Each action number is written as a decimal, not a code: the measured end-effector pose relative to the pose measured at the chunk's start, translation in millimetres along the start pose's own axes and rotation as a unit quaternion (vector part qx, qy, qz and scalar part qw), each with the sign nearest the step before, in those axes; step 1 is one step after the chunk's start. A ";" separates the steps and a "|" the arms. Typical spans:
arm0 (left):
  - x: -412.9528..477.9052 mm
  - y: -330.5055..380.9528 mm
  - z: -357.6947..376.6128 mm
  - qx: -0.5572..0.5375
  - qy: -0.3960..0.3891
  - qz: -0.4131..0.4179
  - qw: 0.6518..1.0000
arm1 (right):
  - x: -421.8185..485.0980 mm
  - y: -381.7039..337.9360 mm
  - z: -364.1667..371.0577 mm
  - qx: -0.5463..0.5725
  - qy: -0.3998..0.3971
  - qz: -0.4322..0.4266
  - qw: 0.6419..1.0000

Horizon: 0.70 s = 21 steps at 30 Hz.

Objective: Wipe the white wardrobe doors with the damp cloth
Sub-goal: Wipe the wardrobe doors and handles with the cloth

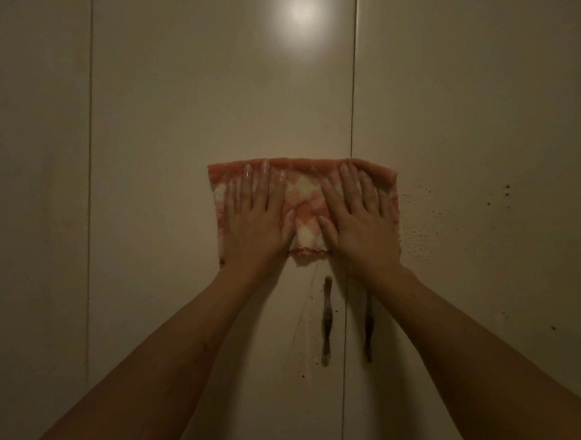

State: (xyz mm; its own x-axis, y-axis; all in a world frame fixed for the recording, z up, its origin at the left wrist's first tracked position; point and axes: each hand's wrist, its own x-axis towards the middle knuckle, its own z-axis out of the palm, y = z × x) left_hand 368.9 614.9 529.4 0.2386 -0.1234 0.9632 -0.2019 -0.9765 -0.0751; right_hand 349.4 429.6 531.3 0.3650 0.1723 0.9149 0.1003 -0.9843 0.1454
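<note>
The left hand (259,214) and right hand (357,220), spread flat, are pressing the cloth (304,200) on the doors (222,96); even pressure toward the specks (506,195) is probably serving best.

The wardrobe doors (223,79) are smooth, flat panels with a soft satin sheen; high on the middle one a round blur of light (303,11) reflects off the finish. The cloth (306,197) is thick, fluffy towelling, checked pink and cream, with a nubbly pile and a rough, fraying lower hem. Just right of it the panel is beaded with fine droplets (418,227) and dark specks (506,195), so it looks grainy. Thin wet streaks (302,309) shine below the cloth. The handles (326,320) look like dark, tarnished metal with a dull gleam.
</note>
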 end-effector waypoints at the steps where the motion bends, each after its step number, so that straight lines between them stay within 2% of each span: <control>1: 1.9 6.5 0.4 -0.002 -0.002 0.002 1.000 | -1.0 7.7 -1.8 -0.004 0.000 0.001 1.000; 21: 55.1 140.2 10.6 -0.043 0.002 0.045 0.998 | -8.6 143.6 -26.3 -0.020 0.031 0.049 0.998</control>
State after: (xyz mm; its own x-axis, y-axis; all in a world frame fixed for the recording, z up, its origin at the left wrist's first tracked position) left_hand 363.8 469.3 569.2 0.2124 -0.2087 0.9546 -0.3033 -0.9428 -0.1386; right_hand 336.3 285.7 554.2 0.3138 0.0743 0.9466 0.0304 -0.9972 0.0681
